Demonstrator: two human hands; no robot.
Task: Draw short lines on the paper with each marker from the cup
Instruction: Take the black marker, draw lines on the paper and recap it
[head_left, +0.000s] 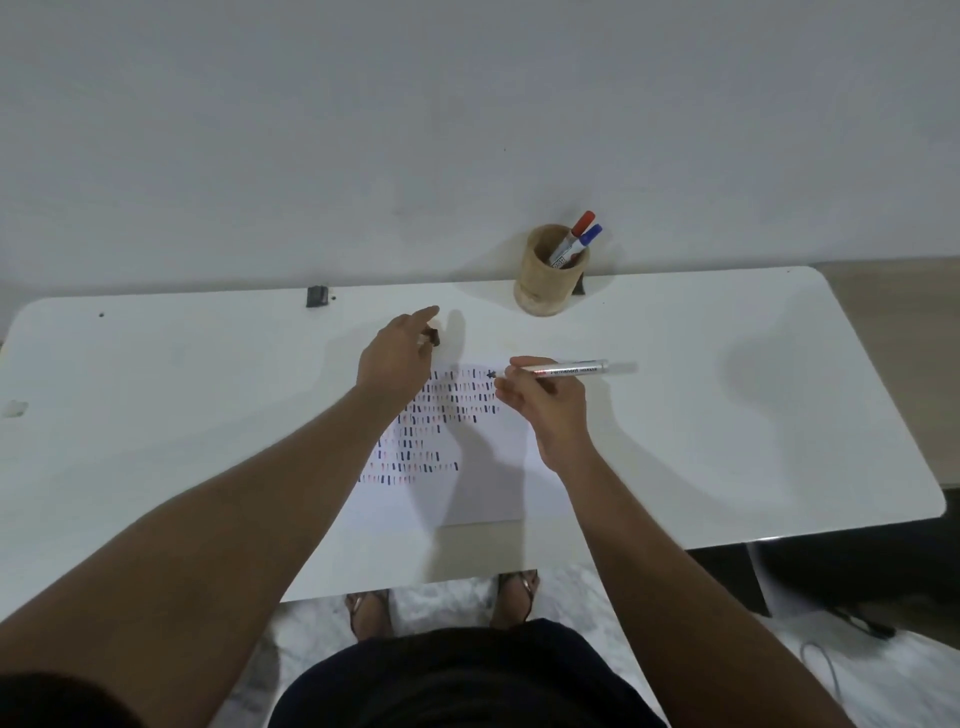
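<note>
A white sheet of paper (483, 483) lies on the white table (727, 415), its upper left part covered with rows of short red, blue and dark lines. My right hand (545, 400) grips an uncapped white permanent marker (566, 369), held level with its dark tip pointing left over the top row. My left hand (395, 358) hovers at the paper's top left corner, with a dark marker cap (432, 336) at its fingertips. A wooden cup (548, 273) at the back holds a red-capped marker (574, 236) and a blue-capped marker (587, 241).
A small dark clip (317, 296) sits at the table's back edge against the pale wall. A small pale object (14, 408) lies at the far left. My feet in sandals (441, 597) show below the front edge; cables lie on the floor at the right.
</note>
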